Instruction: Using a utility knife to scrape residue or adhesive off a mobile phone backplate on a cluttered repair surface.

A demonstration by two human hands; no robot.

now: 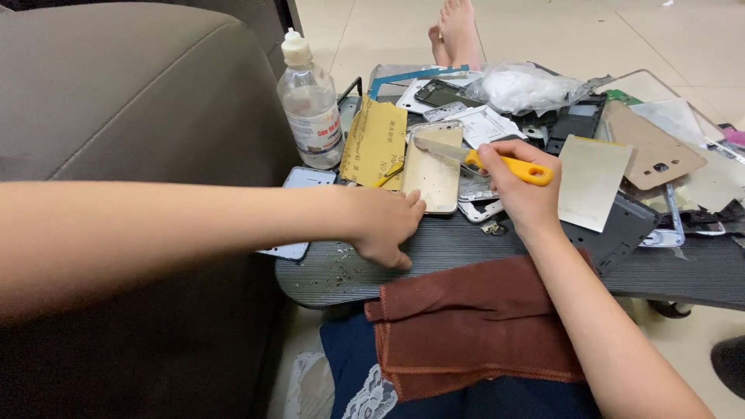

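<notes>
Two bare hands at work over a dark, ribbed, round-edged tray table (466,248) strewn with phone parts.

Right hand (518,190): fingers curled tight around the yellow plastic handle of a utility knife (497,161); its flat steel blade lies across the upper end of a gold phone back cover (433,171).

Gold phone back cover: thin, rectangular, rounded corners, smooth satin metal finish; lies flat near the tray's middle, between the two hands.

Left hand (386,225): palm down, fingers loosely bent and pressed to the ribbed tray, fingertips just beside the cover's lower left edge. It grips nothing.

Other items:
- Clear plastic bottle (311,105), cylindrical, white cap, part full of clear liquid; upright at the tray's left rear.
- Yellow-tan sandpaper sheet (375,142), matte, slightly curled, between bottle and cover.
- Rust-brown cloth (473,326), soft and nubby, stitched hem, draped off the tray's near edge over dark blue fabric.
- Crumpled clear plastic bag (524,87) with white contents, at the rear.
- Pale card-like sheet (591,180), flat, just right of the right hand.
- Brown phone back panel (653,147), matte, with a camera cutout, further right.
- Grey-brown sofa (124,101), smooth upholstery, to the left.
- Small specks of debris scattered on the tray near the left hand.
</notes>
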